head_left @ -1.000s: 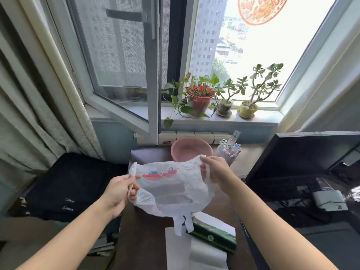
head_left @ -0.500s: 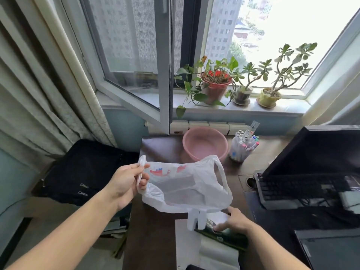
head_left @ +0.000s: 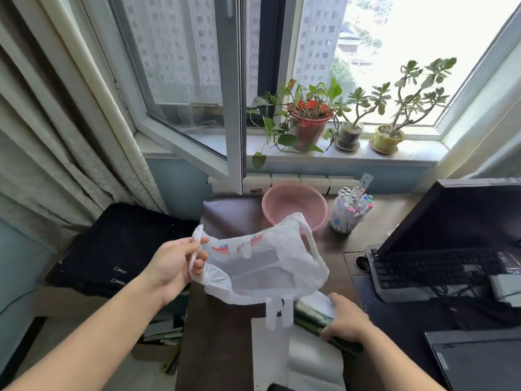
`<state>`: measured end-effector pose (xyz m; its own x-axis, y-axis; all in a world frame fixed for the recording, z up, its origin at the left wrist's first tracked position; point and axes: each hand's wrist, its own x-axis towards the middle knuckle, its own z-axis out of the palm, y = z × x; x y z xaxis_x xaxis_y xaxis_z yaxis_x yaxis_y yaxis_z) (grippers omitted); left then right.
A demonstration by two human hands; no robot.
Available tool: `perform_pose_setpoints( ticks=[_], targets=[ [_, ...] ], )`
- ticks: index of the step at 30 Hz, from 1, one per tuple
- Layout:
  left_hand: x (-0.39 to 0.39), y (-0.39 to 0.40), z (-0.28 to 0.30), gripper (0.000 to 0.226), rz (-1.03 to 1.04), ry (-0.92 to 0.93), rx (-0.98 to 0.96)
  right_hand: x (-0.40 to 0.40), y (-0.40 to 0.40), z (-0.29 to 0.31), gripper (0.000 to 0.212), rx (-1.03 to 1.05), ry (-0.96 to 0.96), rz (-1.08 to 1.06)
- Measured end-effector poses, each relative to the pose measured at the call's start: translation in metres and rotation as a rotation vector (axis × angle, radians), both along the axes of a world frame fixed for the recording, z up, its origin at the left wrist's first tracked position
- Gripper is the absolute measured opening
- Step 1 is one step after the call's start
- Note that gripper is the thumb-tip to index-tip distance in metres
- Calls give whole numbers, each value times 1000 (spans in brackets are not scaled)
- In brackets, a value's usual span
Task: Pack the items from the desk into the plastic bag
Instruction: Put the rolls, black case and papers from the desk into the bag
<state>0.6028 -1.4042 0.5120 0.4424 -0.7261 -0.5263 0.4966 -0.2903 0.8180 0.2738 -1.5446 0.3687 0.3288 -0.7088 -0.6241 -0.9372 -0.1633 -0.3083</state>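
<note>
A thin white plastic bag (head_left: 262, 266) with red and blue print hangs above the dark desk (head_left: 222, 334). My left hand (head_left: 172, 266) pinches its left handle and holds it up; the right handle stands loose. My right hand (head_left: 345, 320) lies low at the right, fingers wrapped over a dark green packet (head_left: 313, 314) that rests on the desk on top of white paper sheets (head_left: 298, 359). The bag's bottom tail dangles just left of the packet.
A pink basin (head_left: 294, 204) and a cup of markers (head_left: 349, 213) stand at the desk's back. A black monitor (head_left: 456, 215) and keyboard (head_left: 431, 272) fill the right. Potted plants (head_left: 310, 122) line the sill. An open window sash (head_left: 197, 108) juts inward. A black case (head_left: 118, 246) lies left.
My right hand let go of the bag's right handle, dropped to the desk and closed over the green packet. The left hand kept holding the bag up. The camera tilted downward.
</note>
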Motion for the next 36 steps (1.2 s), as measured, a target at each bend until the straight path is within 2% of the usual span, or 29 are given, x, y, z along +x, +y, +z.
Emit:
perform_pose_setpoints(
  ticks=[5,7,10,13,18,22,30,36],
  targets=[
    [-2,1,4,28,-18,5,-13,-27,-23,50,52,-101,-359,-350],
    [-2,2,5,27,-19,10,-16,-26,-34,90,52,-167,-514,-406],
    [-4,2,7,26,-16,27,-20,-15,-42,155,61,-194,-731,-368],
    [-8,3,8,25,-9,56,-26,5,-33,210,71,-148,-917,-227],
    [-10,3,10,25,12,100,-25,52,-10,257,79,-95,-1054,-42],
    [-12,4,13,24,21,125,-19,96,2,249,79,-51,-1021,57],
    [-6,11,12,18,34,149,-29,148,28,173,64,-24,-836,192],
    [0,18,11,19,20,139,-43,152,23,127,70,-209,-382,414]
  ],
)
